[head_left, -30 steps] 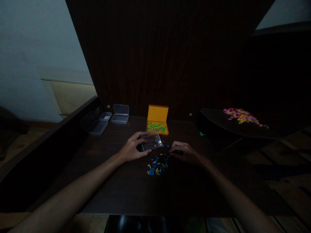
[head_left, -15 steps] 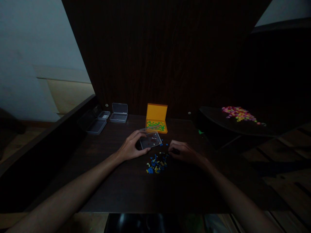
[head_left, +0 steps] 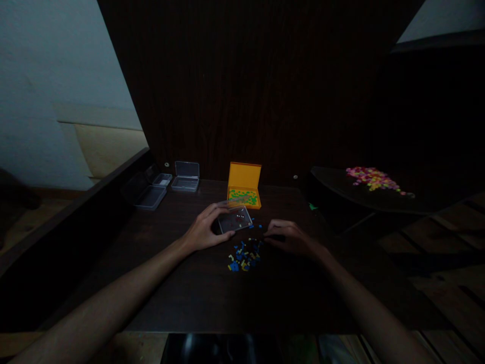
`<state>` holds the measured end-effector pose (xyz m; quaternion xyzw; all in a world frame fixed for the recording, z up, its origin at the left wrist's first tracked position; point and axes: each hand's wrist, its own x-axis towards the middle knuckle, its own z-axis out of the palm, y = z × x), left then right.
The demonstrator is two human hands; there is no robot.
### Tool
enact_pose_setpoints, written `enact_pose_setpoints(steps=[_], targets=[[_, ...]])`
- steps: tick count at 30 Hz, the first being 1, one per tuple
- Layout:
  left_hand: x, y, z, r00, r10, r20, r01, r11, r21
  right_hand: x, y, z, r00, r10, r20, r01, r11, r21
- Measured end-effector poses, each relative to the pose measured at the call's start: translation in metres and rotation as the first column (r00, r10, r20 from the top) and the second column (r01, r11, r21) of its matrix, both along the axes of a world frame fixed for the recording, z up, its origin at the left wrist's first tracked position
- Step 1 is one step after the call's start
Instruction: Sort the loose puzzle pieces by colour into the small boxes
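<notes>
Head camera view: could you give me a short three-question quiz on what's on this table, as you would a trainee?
1. True or false: the left hand touches the clear box.
2. What colour is the upright-lidded box behind it? A orange, B red, C white.
3. Fill in: the loose pieces by the right hand are mostly ____.

Key: 1 true; 2 A; 3 blue.

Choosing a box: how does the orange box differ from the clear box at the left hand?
The orange box is opaque, full of green pieces, untouched; the clear box is see-through, nearly empty, held by the left hand. Both are open on the desk.
</notes>
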<state>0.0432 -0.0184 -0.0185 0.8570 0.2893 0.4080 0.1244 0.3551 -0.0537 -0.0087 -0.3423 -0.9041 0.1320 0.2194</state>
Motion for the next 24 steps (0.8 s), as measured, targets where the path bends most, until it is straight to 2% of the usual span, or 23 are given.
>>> enact_pose_setpoints(steps=[11, 20, 24], targets=[[0.0, 0.0, -0.001, 1.0, -0.01, 0.004, 0.011, 1.0, -0.014, -0.001, 0.003, -0.005, 0.998, -0.004, -0.059, 0.001, 0.998, -0.058], [-0.001, 0.0, -0.001, 1.0, -0.009, 0.0, 0.009, 1.0, -0.001, -0.005, 0.0, 0.005, 0.999, 0.002, 0.033, -0.001, 1.0, -0.025], [-0.001, 0.0, -0.002, 1.0, -0.004, -0.003, 0.004, 1.0, -0.006, -0.002, 0.001, 0.002, 1.0, -0.007, 0.008, 0.008, 0.999, -0.033]])
